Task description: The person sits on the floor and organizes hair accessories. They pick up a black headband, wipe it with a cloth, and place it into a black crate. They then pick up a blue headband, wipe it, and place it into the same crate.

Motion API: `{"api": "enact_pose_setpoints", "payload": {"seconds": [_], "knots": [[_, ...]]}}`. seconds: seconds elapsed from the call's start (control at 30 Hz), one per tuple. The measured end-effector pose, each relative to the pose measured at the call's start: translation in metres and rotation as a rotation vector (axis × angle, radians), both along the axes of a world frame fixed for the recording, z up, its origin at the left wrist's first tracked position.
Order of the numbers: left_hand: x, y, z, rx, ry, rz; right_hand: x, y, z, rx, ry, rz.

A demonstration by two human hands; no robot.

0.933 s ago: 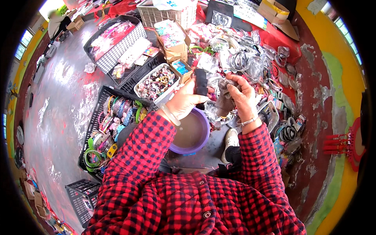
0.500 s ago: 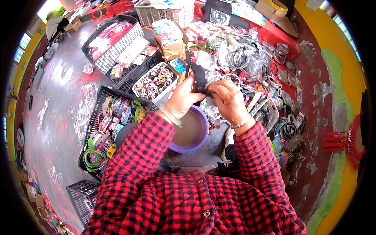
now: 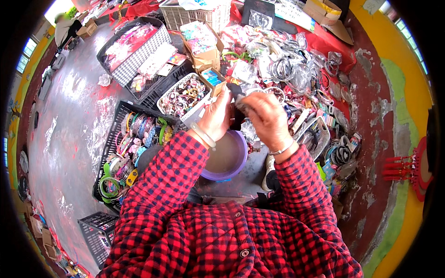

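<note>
Floor, grey and shiny: running out to the left of the left hand.

Heap of bagged goods, mixed colours: spreading ahead and to the right of the right hand, unsorted by the look of it.

Black crate: sitting to the left of the left hand, carrying loose headbands.

White basket: sitting ahead and left of the left hand, carrying a jumble of hair ties.

Purple basin: standing below and between the hands, holding cloudy water.

Small carton of blue packets: standing just beyond the left hand.

Left hand, one: curling part-way around the black band, thumb side facing up; most of the fingers are hiding behind the palm.

Right hand, one: closing fingers and thumb in a pinch on the grey cloth, wrist bending toward the left hand.

Black band, one: resting in the left hand's grasp, above the basin; its full shape is hiding between the hands.

Grey cloth, one: bunching at the right fingertips, apparently pressing on the band.

Progress, as judged: rubbing of the band appears to be going on, with the band not yet put down. How much of its surface is done cannot be told.
</note>
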State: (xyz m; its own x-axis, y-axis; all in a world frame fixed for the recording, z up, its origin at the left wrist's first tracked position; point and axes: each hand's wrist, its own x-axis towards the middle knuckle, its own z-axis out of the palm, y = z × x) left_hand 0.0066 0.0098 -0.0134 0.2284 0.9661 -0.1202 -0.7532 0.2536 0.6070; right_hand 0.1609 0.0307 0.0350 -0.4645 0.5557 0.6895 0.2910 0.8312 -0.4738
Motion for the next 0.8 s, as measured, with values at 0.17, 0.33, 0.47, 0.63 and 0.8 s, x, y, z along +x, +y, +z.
{"api": "enact_pose_setpoints", "payload": {"seconds": [0.17,0.33,0.47,0.63,0.8], "knots": [[0.007,-0.010,0.011,0.155,0.242,-0.046,0.000,0.001,-0.010,0.059,-0.171,-0.008],[0.014,-0.006,0.005,0.062,0.168,0.012,0.000,0.000,-0.005,0.079,-0.151,-0.142],[0.003,-0.002,0.007,0.138,0.143,-0.079,0.029,0.035,-0.013,0.095,-0.077,-0.406],[0.002,-0.002,0.007,0.103,0.106,0.040,0.023,0.018,0.008,0.031,0.030,-0.270],[0.006,0.001,0.003,0.042,0.020,0.055,-0.003,-0.003,0.000,0.079,-0.114,0.087]]}}
